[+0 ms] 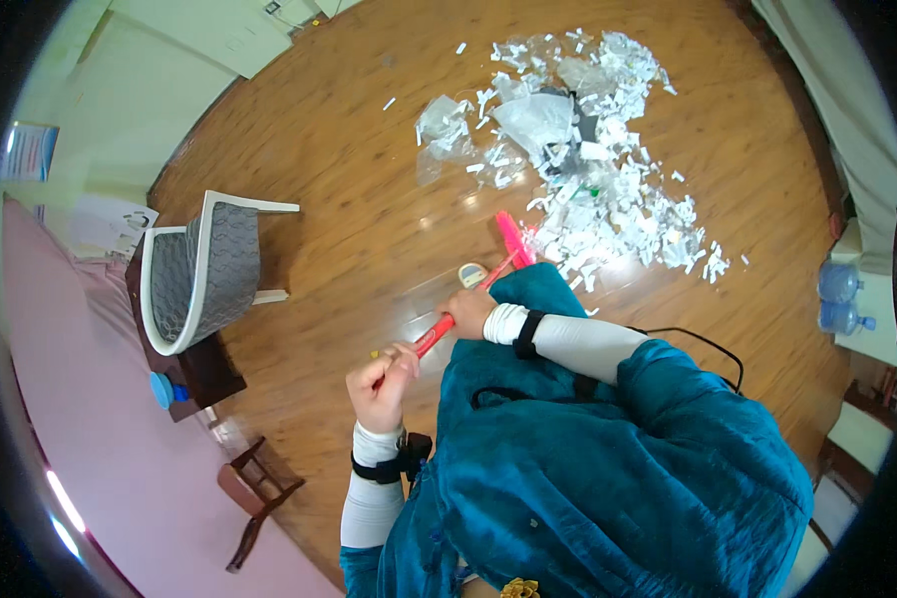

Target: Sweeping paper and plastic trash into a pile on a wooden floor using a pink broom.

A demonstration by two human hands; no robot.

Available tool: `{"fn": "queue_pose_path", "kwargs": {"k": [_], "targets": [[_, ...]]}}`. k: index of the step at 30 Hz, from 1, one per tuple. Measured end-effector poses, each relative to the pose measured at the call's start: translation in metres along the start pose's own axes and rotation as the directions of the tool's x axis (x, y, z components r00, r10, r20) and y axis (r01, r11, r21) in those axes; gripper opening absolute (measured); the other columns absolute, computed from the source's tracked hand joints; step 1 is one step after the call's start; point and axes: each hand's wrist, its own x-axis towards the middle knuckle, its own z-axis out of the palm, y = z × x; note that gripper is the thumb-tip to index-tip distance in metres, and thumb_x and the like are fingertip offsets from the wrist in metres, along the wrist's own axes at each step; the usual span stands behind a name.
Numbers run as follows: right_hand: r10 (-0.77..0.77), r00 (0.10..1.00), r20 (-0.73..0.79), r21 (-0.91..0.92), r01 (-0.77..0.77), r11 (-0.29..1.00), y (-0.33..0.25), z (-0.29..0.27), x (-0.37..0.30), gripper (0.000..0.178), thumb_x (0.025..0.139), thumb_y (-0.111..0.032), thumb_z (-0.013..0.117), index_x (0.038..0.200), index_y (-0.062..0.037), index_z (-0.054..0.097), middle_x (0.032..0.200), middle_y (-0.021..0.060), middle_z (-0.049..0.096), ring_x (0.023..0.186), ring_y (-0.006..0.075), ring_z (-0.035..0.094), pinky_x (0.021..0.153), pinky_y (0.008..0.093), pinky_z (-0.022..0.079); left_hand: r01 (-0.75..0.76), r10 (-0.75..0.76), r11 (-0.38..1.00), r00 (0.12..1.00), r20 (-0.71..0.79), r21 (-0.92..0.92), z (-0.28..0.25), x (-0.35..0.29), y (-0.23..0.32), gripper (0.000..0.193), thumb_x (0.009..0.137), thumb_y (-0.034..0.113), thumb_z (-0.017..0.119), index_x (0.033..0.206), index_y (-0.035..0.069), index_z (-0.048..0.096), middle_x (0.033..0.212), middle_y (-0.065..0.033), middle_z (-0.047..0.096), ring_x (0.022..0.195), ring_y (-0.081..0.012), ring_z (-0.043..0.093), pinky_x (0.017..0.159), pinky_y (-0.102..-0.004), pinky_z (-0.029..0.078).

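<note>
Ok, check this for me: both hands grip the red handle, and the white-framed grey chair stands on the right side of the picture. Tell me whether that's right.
Not quite: the white-framed grey chair stands on the left side of the picture, as the head view shows. The rest holds: the left hand and the right hand both grip the red handle.

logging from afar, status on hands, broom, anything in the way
Left hand, right hand both gripping broom. Bristles at edge of scraps. Small round object on floor close by.
</note>
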Motion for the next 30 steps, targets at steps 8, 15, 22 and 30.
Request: {"fn": "queue_pose_path", "kwargs": {"k": [8,15,22,30], "targets": [[-0.028,0.993,-0.114,-0.179,0.007,0.984,0.032,0.034,-0.090,0.013,0.075,-0.015,0.064,0.081,-0.0060,0.071,0.082,0.0147,0.069,0.082,0.0344,0.068,0.071,0.0456,0.054,-0.038,0.032,0.999,0.973,-0.227,-0.024,0.060,-0.115,-0.024,0.030,0.080,-0.009,0.049,0.054,0.000,0.038,0.056,-0.0066,0.047,0.061,-0.0207,0.053,0.082,-0.0461,0.049],[-0.273,0.962,0.016,-0.084,0.273,0.958,-0.038,0.043,-0.163,0.012,0.074,-0.017,0.065,0.083,-0.0096,0.065,0.078,0.0141,0.065,0.083,0.0333,0.066,0.069,0.0467,0.053,-0.121,0.142,0.979,0.982,-0.121,0.164,0.092,-0.196,0.053,0.033,0.081,-0.006,0.053,0.052,0.003,0.039,0.052,-0.0055,0.045,0.058,-0.0223,0.056,0.080,-0.0459,0.050],[-0.377,0.903,0.205,0.161,0.349,0.923,0.029,0.067,-0.204,0.011,0.078,-0.017,0.064,0.087,-0.0114,0.064,0.083,0.0137,0.066,0.084,0.0356,0.065,0.071,0.0485,0.052,0.114,-0.100,0.992,0.970,-0.221,0.047,0.163,-0.203,0.022,0.033,0.085,0.000,0.055,0.055,0.003,0.040,0.056,-0.0057,0.043,0.059,-0.0233,0.053,0.079,-0.0437,0.050],[-0.175,0.984,-0.013,0.108,0.175,0.979,0.108,-0.048,-0.268,0.014,0.077,-0.022,0.066,0.085,-0.0099,0.066,0.081,0.0160,0.065,0.086,0.0368,0.064,0.073,0.0484,0.051,0.095,-0.080,0.951,0.995,-0.060,0.294,0.289,-0.150,0.052,0.030,0.084,-0.004,0.052,0.055,0.000,0.043,0.056,-0.0086,0.049,0.061,-0.0230,0.057,0.080,-0.0464,0.051]]}}
